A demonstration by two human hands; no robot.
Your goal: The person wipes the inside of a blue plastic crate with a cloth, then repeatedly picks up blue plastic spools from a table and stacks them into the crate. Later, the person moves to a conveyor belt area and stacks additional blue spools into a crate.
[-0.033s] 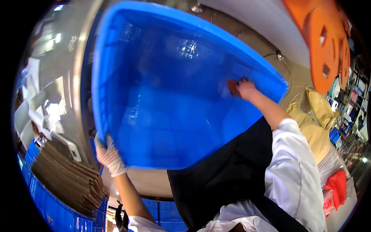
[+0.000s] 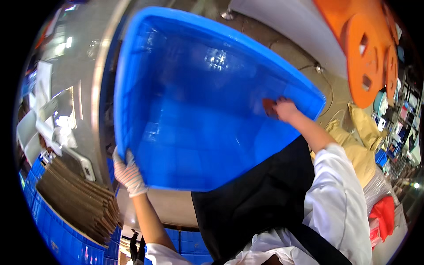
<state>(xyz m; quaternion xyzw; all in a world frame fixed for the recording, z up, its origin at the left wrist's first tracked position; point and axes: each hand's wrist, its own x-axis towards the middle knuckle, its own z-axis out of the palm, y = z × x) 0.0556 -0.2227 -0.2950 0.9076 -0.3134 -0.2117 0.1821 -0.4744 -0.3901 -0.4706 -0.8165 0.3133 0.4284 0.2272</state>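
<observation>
A large, deep blue plastic tub [image 2: 198, 172] is tilted in front of me, its inside facing me and its lower rim near my black apron. My left hand [image 2: 129, 174], in a pale striped glove, is closed around the tub's rim at the lower left. Inside the tub, toward its right end, my bare right hand [image 2: 285, 108] grips a small flat reddish-brown piece [image 2: 269, 107]. The piece is at the tub's inner wall; blur hides its exact kind and whether it presses on the surface.
Left of the tub runs a shiny metal table [image 2: 88, 84]. Stacked brown cardboard [image 2: 75, 198] sits at the lower left by blue crates [image 2: 57, 238]. Orange plastic pieces [image 2: 357, 62] stand at the upper right, above tan sacks [image 2: 353, 150] and a red bag [image 2: 383, 216].
The tub's left rim and my left hand appear slightly farther right. My right hand, still holding the reddish-brown piece, has moved slightly right and down. The surroundings have also shifted a little in view.
</observation>
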